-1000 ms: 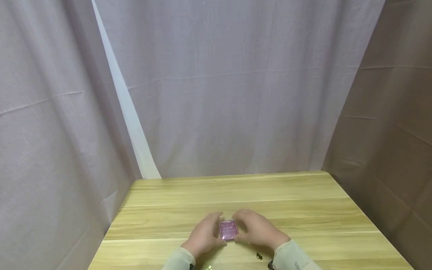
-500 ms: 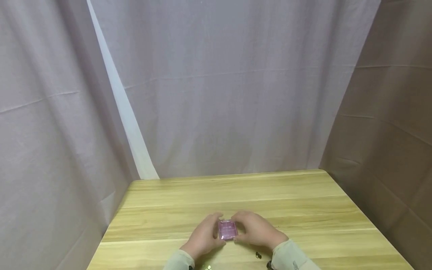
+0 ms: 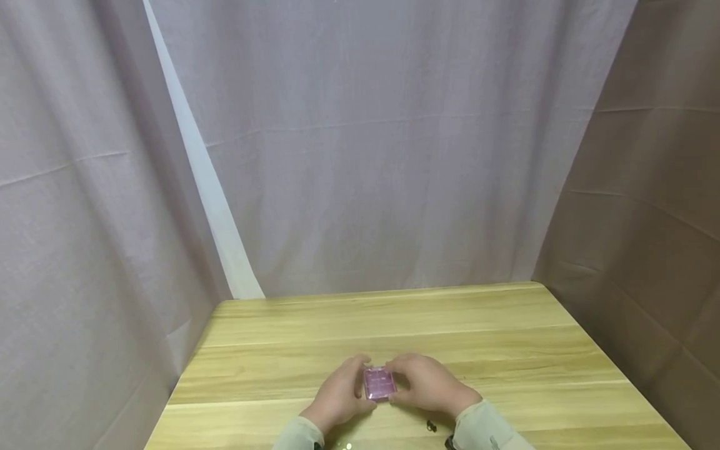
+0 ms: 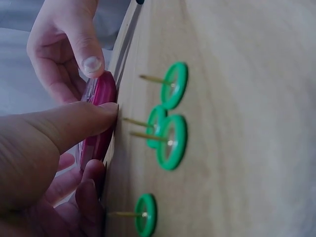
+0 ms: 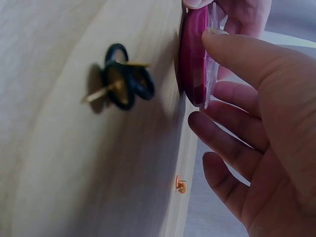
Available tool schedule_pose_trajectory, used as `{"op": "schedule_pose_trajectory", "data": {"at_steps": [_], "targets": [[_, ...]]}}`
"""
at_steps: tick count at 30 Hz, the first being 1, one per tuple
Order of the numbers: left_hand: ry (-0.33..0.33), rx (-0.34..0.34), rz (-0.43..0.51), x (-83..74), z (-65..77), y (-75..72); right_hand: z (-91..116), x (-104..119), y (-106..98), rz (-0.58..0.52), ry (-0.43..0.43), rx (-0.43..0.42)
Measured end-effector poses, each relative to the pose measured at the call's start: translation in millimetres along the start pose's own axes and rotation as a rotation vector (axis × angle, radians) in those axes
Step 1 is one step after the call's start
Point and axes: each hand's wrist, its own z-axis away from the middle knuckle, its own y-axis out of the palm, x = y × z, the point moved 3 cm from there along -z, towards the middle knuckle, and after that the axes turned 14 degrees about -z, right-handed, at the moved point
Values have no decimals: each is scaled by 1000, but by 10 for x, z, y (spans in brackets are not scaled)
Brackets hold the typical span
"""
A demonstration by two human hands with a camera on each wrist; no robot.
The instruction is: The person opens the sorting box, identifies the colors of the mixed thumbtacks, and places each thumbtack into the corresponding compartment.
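- Because both hands close in on it from either side, the pink case (image 3: 379, 384) sits between them, low over the wooden tabletop (image 3: 506, 337), toward the wearer's edge; whether its whole underside touches the wood, I cannot tell.
- Left of the case, the left hand (image 3: 337, 390) holds it with thumb and fingers curved around that side, spread only as wide as the case, the thumb pressed to its near edge.
- Right of the case, the right hand (image 3: 432, 382) pinches it the same way, thumb at the near corner and fingers at the far one, its lower fingers curled free.
- On top of the case is a clear cover (image 5: 211, 74), with dividing lines showing through it.
- Nearer the wearer than the case and slightly left lie four green thumbtacks (image 4: 174, 143), pins up, two overlapping in the left wrist view.
- Nearer the wearer and right of the case is a small cluster of dark thumbtacks (image 5: 118, 86), blurred.
- Farther right of the case lie small orange thumbtacks (image 5: 181, 187).
- Well beyond the case hangs a greyish curtain (image 3: 382, 156), a white strip (image 3: 210, 187) showing to the left.
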Motion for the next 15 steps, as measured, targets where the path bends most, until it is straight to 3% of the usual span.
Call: {"op": "schedule_pose_trajectory", "data": {"at_steps": [9,15], "targets": [[-11,10,-5,2,-21,-4,-5,19,-49,-19,-19,35],[-40,26,48,23,2,-1,-15,11,-60,-71,-9,67]]}}
